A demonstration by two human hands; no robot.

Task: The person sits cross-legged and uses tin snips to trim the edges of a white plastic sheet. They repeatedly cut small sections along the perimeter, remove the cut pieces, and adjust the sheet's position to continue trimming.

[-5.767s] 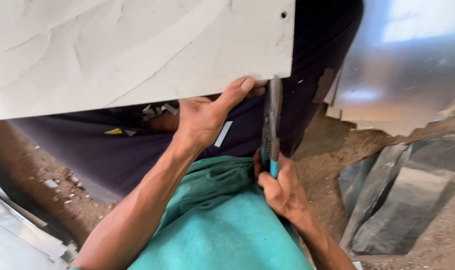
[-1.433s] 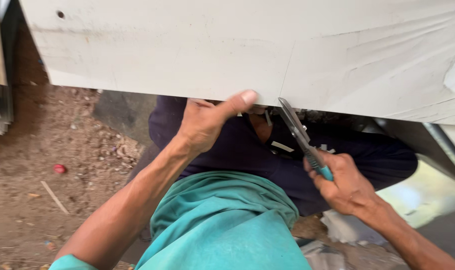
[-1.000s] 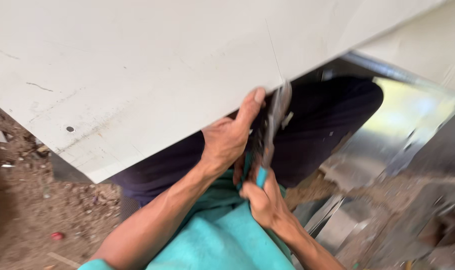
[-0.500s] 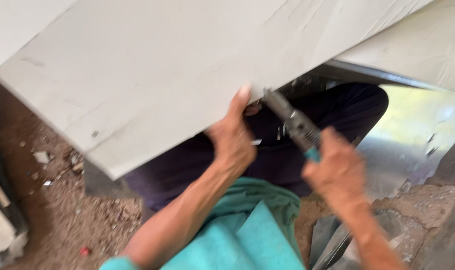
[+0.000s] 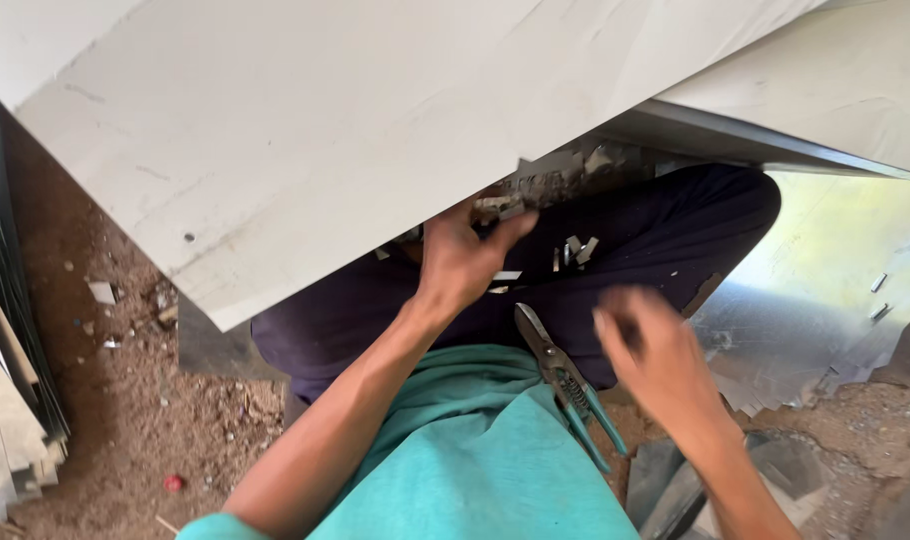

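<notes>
A large pale sheet of metal (image 5: pixel 305 130) lies tilted across my lap, over dark trousers. My left hand (image 5: pixel 463 255) grips the sheet's lower edge, thumb under it, beside a notched stretch of the edge. Tin snips (image 5: pixel 565 385) with teal handles rest on my lap, blades pointing up toward the sheet, no hand on them. My right hand (image 5: pixel 655 365) hovers blurred just right of the snips, fingers spread and holding nothing. Small cut metal scraps (image 5: pixel 575 250) lie on my trousers.
A second pale sheet (image 5: pixel 845 80) overlaps at the upper right. Shiny sheet metal (image 5: pixel 835 300) lies on the ground at the right. Stacked sheets (image 5: pixel 0 400) lean at the left edge. The ground is brown dirt (image 5: pixel 125 420) with bits of debris.
My right hand has let go of the snips, which now lie on my lap. The sheet has been turned between frames. My left hand stays at the sheet's edge.
</notes>
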